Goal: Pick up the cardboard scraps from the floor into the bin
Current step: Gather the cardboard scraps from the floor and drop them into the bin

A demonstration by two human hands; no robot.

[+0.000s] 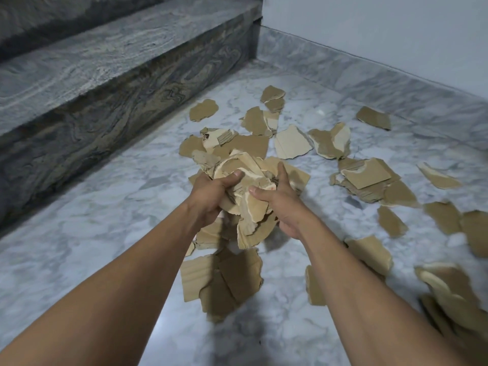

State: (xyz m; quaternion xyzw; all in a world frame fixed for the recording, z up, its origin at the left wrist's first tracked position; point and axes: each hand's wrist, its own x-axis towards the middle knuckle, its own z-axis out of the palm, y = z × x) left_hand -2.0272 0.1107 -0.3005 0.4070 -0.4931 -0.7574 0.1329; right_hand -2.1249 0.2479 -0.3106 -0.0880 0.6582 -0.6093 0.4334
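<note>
A bundle of torn brown cardboard scraps [248,204] is held above the floor between both hands. My left hand [214,192] grips its left side, thumb over the top. On the right side, my right hand [280,199] clasps the bundle, thumb on top and fingers curled round the far edge. Several loose scraps [367,175] lie scattered on the marble floor, mostly ahead and to the right. A larger piece [224,281] lies directly below the bundle. No bin is in view.
Grey marble stair steps [105,83] rise at the left. A pale wall with a marble skirting [369,80] closes off the back right. Bare white marble floor [92,220] lies at the left, between the stairs and the scraps.
</note>
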